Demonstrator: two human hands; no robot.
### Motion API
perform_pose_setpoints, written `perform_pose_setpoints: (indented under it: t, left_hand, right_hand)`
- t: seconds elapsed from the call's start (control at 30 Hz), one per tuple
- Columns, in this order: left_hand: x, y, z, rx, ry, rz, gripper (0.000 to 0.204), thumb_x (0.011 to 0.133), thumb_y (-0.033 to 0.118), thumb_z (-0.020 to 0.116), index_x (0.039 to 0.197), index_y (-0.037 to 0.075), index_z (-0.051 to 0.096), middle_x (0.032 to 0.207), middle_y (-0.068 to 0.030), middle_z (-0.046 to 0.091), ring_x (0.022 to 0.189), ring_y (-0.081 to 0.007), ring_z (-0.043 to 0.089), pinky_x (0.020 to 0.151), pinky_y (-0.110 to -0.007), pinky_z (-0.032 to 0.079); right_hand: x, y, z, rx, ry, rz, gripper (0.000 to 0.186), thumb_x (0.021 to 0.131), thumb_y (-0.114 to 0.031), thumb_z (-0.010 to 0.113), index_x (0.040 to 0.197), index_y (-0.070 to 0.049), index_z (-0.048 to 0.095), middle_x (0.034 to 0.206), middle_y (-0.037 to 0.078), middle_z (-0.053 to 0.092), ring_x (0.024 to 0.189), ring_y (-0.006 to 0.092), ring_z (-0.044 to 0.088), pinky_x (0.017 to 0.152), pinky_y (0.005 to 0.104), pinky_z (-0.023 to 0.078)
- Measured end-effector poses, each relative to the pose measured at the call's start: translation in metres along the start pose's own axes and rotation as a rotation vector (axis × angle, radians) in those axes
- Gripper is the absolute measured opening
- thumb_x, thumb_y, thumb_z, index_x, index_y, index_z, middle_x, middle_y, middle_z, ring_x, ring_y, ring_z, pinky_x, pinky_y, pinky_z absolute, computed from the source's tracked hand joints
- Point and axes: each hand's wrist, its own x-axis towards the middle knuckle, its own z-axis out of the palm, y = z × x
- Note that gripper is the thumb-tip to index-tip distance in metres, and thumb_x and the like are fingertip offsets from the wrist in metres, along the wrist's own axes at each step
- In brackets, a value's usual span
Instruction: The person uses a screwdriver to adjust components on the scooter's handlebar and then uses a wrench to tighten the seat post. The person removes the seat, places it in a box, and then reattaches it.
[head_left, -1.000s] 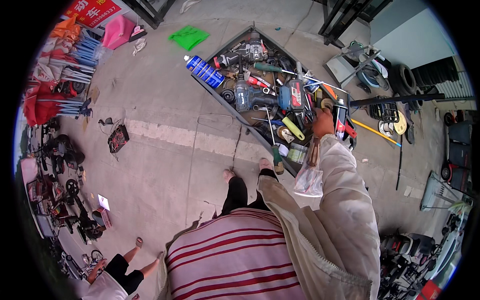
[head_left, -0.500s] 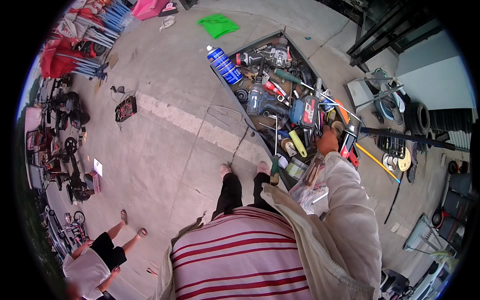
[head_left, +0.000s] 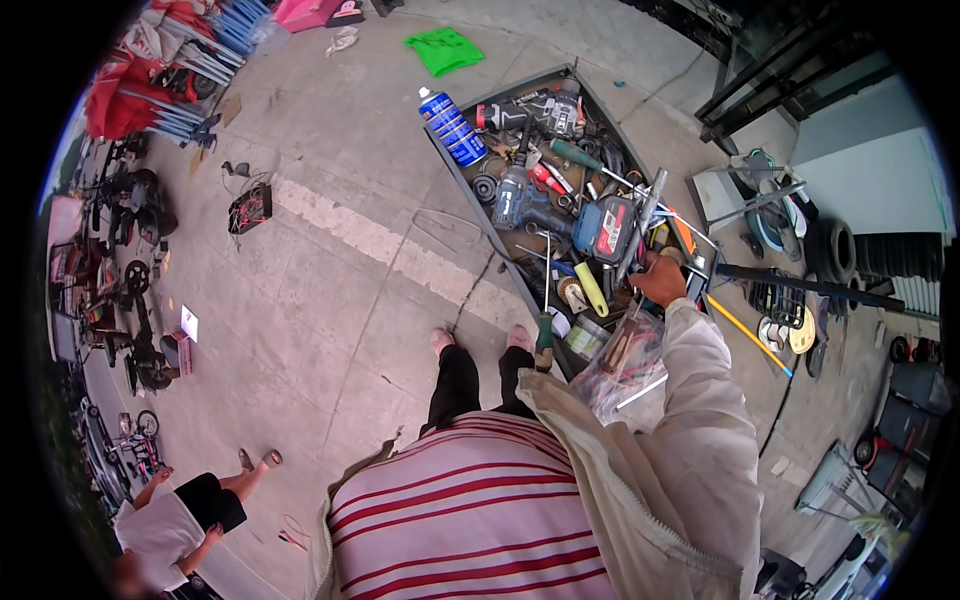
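Note:
A dark metal tray (head_left: 462, 190) holds a jumble of tools, among them a blue drill (head_left: 512, 200) with a battery pack (head_left: 605, 226), a grey-red drill (head_left: 548, 118), a blue spray can (head_left: 452, 128) and a yellow-green handle (head_left: 590, 287). At its right part my right hand (head_left: 660, 282) is closed on the lower end of a silvery metal bar (head_left: 645, 215) tilted beside the battery. A clear plastic bag (head_left: 625, 370) with items inside hangs near my right sleeve, by a green-handled screwdriver (head_left: 544, 340). My left hand is not visible.
A green cloth (head_left: 440, 50) and a wired black unit (head_left: 250, 208) lie on the concrete. Tyres (head_left: 832, 250), a yellow pole (head_left: 745, 332) and metal frames are at right; red flags (head_left: 120, 95) and bikes line the left. Another person (head_left: 175, 520) is at the lower left.
The view has swung, so the tray sits further right. The metal bar in my right hand has shifted and now leans up over the battery's right side. The other person shows more fully.

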Motion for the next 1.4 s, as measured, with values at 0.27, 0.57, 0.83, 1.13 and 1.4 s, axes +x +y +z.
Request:
perform_pose_setpoints:
  t: [0.27, 0.57, 0.83, 1.13, 1.4]
  left_hand:
    - [-0.005, 0.031, 0.016, -0.035, -0.073, 0.082, 0.039, 0.095, 0.027, 0.047, 0.122, 0.001, 0.053, 0.115, -0.0089, 0.058, 0.106, -0.0183, 0.053, 0.089, -0.032, 0.043]
    - [-0.134, 0.245, 0.196, 0.065, -0.600, 0.783, 0.042, 0.096, 0.027, 0.047, 0.124, -0.004, 0.053, 0.123, -0.0120, 0.056, 0.113, -0.0199, 0.053, 0.097, -0.036, 0.042]
    - [-0.226, 0.384, 0.324, 0.099, -0.983, 1.263, 0.046, 0.095, 0.026, 0.046, 0.128, -0.006, 0.048, 0.129, -0.0156, 0.052, 0.121, -0.0234, 0.047, 0.100, -0.039, 0.037]
    - [-0.281, 0.348, 0.389, 0.748, -0.878, 1.779, 0.055, 0.085, 0.022, 0.063, 0.136, 0.013, 0.043, 0.141, -0.0186, 0.035, 0.130, -0.0322, 0.035, 0.104, -0.039, 0.030]
    - [-0.228, 0.304, 0.343, 1.000, -0.769, 1.598, 0.032, 0.082, 0.019, 0.065, 0.111, 0.007, 0.059, 0.088, -0.0108, 0.063, 0.082, -0.0259, 0.060, 0.080, -0.035, 0.045]
  right_hand:
    - [-0.026, -0.008, -0.031, 0.087, 0.369, -0.153, 0.025, 0.061, -0.015, 0.068, 0.078, -0.001, 0.054, 0.075, 0.020, 0.058, 0.067, 0.0388, 0.056, 0.062, 0.0420, 0.046]
    - [-0.033, 0.020, -0.055, 0.937, 0.326, -0.032, 0.012, 0.087, -0.012, 0.060, 0.087, -0.003, 0.051, 0.068, 0.002, 0.055, 0.058, 0.0086, 0.052, 0.056, 0.0228, 0.042]
    - [-0.085, 0.010, -0.081, 0.930, 0.622, -0.268, 0.013, 0.093, -0.014, 0.053, 0.083, -0.005, 0.050, 0.072, 0.001, 0.053, 0.063, 0.0069, 0.050, 0.058, 0.0209, 0.040]
    - [-0.160, -0.040, -0.083, 1.261, 0.607, -0.550, 0.013, 0.090, -0.012, 0.052, 0.083, -0.004, 0.046, 0.072, 0.003, 0.049, 0.062, 0.0091, 0.044, 0.064, 0.0257, 0.043]
    - [-0.149, -0.133, -0.022, 1.656, -0.041, -0.500, 0.020, 0.095, -0.023, 0.051, 0.092, -0.003, 0.048, 0.074, 0.007, 0.054, 0.064, 0.0133, 0.052, 0.073, 0.0312, 0.048]
